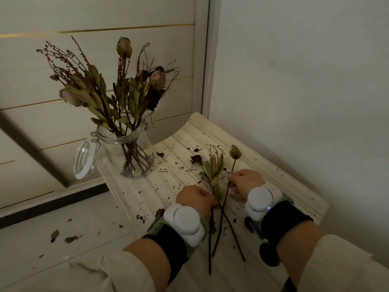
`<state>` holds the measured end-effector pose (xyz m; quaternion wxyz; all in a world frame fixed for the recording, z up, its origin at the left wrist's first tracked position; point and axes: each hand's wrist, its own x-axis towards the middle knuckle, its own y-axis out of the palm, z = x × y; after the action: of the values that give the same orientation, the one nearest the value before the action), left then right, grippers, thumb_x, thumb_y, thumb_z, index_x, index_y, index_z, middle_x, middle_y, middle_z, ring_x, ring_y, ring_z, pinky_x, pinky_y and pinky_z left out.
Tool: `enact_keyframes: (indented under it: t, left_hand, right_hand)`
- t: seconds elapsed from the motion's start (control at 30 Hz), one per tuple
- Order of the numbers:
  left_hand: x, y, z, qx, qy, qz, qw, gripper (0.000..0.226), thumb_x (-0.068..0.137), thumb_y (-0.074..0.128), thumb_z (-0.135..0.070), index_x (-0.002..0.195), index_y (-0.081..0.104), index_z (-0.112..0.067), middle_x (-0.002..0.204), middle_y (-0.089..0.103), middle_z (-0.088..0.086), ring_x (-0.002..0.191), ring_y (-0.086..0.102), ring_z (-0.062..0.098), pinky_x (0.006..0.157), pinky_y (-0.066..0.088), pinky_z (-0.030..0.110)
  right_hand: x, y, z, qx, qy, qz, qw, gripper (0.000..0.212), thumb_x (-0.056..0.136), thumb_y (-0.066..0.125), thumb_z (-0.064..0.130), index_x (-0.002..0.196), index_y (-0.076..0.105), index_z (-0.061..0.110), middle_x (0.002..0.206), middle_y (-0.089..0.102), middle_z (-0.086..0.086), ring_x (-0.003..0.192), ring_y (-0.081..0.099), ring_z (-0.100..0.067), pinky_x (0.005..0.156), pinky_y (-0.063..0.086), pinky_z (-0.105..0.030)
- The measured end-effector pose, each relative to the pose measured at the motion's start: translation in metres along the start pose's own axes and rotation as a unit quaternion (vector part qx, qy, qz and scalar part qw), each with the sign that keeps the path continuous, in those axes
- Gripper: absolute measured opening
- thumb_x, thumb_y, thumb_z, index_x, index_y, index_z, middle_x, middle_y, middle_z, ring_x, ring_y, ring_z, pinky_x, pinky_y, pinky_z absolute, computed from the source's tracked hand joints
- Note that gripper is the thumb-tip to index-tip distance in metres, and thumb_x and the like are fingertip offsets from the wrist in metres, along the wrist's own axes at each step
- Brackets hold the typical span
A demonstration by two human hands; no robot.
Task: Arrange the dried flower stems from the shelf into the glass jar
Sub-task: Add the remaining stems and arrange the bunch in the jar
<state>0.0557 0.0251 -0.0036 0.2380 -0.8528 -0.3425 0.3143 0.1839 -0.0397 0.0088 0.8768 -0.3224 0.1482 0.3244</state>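
On the near part of the shelf (210,131), your left grip (194,199) is curled round a leafy stem (213,166). Your right grip (245,181) pinches a bud stem (235,152). The glass jar (130,152) stands far left at the shelf's edge, with its lid (85,159) hanging past it. The wall (305,91) is close on your right.

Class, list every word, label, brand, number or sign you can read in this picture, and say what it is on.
No readable text anywhere.
The glass jar and its lid bear no label; the white wrist devices show only a small blue light, no lettering; the shelf is unmarked.
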Motion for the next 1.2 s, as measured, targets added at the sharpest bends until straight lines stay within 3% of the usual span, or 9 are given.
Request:
enact_keyframes:
  t: [0.1, 0.2, 0.43, 0.6, 0.73, 0.87, 0.97, 1.07, 1.2]
  left_hand:
    - [0.001, -0.006, 0.003, -0.002, -0.008, -0.012, 1.000, 0.029, 0.083, 0.058, -0.024, 0.054, 0.060, -0.021, 0.057, 0.056, -0.007, 0.067, 0.057, 0.012, 0.069, 0.049, 0.024]
    - [0.003, -0.010, 0.008, 0.003, -0.019, -0.023, 1.000, 0.020, 0.083, 0.057, -0.023, 0.069, 0.070, -0.017, 0.068, 0.063, -0.001, 0.070, 0.058, 0.013, 0.071, 0.050, 0.024]
    - [0.008, -0.018, 0.018, 0.054, -0.056, -0.006, 0.997, 0.024, 0.082, 0.058, -0.028, 0.077, 0.074, -0.011, 0.086, 0.073, 0.003, 0.079, 0.065, 0.016, 0.073, 0.052, 0.023]
    - [0.006, -0.026, 0.020, 0.056, -0.052, 0.000, 0.997, 0.023, 0.083, 0.055, -0.024, 0.067, 0.068, -0.014, 0.081, 0.073, 0.006, 0.068, 0.059, 0.015, 0.072, 0.052, 0.024]
    - [0.001, -0.043, 0.017, 0.043, -0.022, -0.015, 0.999, 0.024, 0.086, 0.052, -0.020, 0.066, 0.066, -0.018, 0.065, 0.067, -0.003, 0.070, 0.061, 0.013, 0.062, 0.047, 0.018]
    - [-0.004, -0.067, 0.009, -0.015, -0.003, -0.066, 0.998, 0.015, 0.085, 0.056, -0.019, 0.074, 0.065, -0.018, 0.078, 0.073, 0.004, 0.081, 0.070, 0.020, 0.081, 0.057, 0.033]
    - [-0.007, -0.095, 0.000, -0.023, 0.020, -0.082, 0.996, 0.015, 0.086, 0.059, -0.022, 0.071, 0.061, -0.024, 0.083, 0.073, 0.004, 0.084, 0.070, 0.021, 0.082, 0.057, 0.038]
    - [-0.011, -0.128, -0.010, -0.033, 0.049, -0.123, 0.991, 0.018, 0.086, 0.060, -0.024, 0.068, 0.059, -0.027, 0.082, 0.072, 0.001, 0.085, 0.069, 0.021, 0.083, 0.056, 0.037]
    - [-0.020, -0.164, -0.019, 0.013, 0.085, -0.202, 0.976, 0.010, 0.087, 0.060, -0.027, 0.086, 0.068, -0.021, 0.085, 0.069, -0.002, 0.088, 0.064, 0.018, 0.083, 0.051, 0.027]
  right_hand:
    - [-0.003, -0.004, 0.005, 0.001, -0.007, -0.004, 1.000, 0.012, 0.089, 0.056, 0.017, 0.079, 0.063, 0.014, 0.093, 0.070, -0.011, 0.067, 0.055, -0.021, 0.051, 0.040, -0.027]
    - [-0.008, -0.010, 0.011, 0.015, -0.011, -0.014, 1.000, 0.019, 0.090, 0.055, 0.015, 0.072, 0.059, 0.015, 0.081, 0.066, -0.007, 0.061, 0.052, -0.019, 0.047, 0.035, -0.025]
    - [-0.010, -0.017, 0.025, 0.003, -0.034, -0.031, 0.999, 0.009, 0.090, 0.055, 0.014, 0.087, 0.061, 0.011, 0.084, 0.066, -0.008, 0.055, 0.049, -0.015, 0.048, 0.035, -0.025]
    - [-0.013, -0.017, 0.033, -0.015, -0.046, -0.029, 0.998, 0.024, 0.089, 0.055, 0.015, 0.065, 0.059, 0.017, 0.087, 0.068, -0.011, 0.064, 0.051, -0.021, 0.054, 0.038, -0.029]
    - [-0.019, -0.018, 0.042, -0.012, -0.057, -0.031, 0.998, 0.012, 0.090, 0.054, 0.017, 0.083, 0.063, 0.012, 0.084, 0.068, -0.006, 0.061, 0.051, -0.016, 0.059, 0.040, -0.029]
    - [-0.031, -0.020, 0.060, 0.016, -0.085, -0.037, 0.996, 0.011, 0.091, 0.054, 0.017, 0.086, 0.061, 0.011, 0.080, 0.065, -0.003, 0.058, 0.049, -0.012, 0.053, 0.038, -0.024]
    - [-0.043, -0.019, 0.081, 0.055, -0.105, -0.057, 0.991, 0.011, 0.092, 0.054, 0.015, 0.092, 0.062, 0.006, 0.080, 0.064, -0.006, 0.057, 0.049, -0.010, 0.048, 0.035, -0.020]
    - [-0.056, -0.017, 0.108, 0.068, -0.136, -0.063, 0.986, 0.009, 0.091, 0.054, 0.015, 0.089, 0.061, 0.009, 0.082, 0.066, -0.007, 0.058, 0.050, -0.012, 0.049, 0.036, -0.022]
    - [-0.074, -0.014, 0.146, 0.076, -0.186, -0.066, 0.977, 0.010, 0.091, 0.054, 0.016, 0.090, 0.062, 0.011, 0.083, 0.067, -0.005, 0.060, 0.053, -0.012, 0.052, 0.038, -0.023]
